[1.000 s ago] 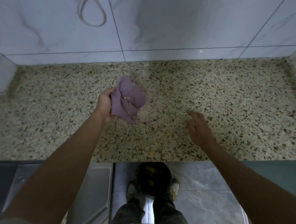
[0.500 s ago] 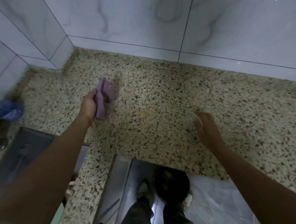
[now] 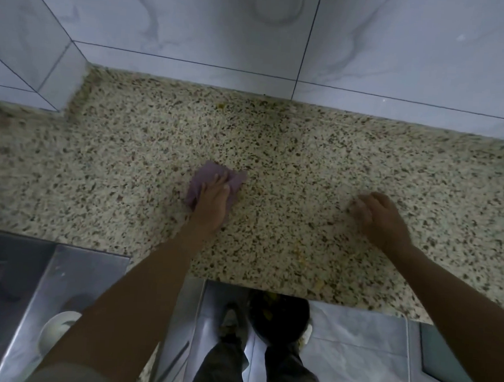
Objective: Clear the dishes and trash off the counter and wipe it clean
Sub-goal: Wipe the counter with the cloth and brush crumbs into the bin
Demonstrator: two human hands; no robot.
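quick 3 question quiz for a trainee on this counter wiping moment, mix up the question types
1. True or false: the left hand presses the purple cloth onto the counter.
2. Pick one: where do the yellow crumbs lie? A) on the counter near its front edge, between the two arms. B) on top of the left hand. C) stuck on the wall tiles.
3. Short answer: what does the right hand hold?

Key: 1 true; 2 A; 3 nothing visible, it only rests on the counter.
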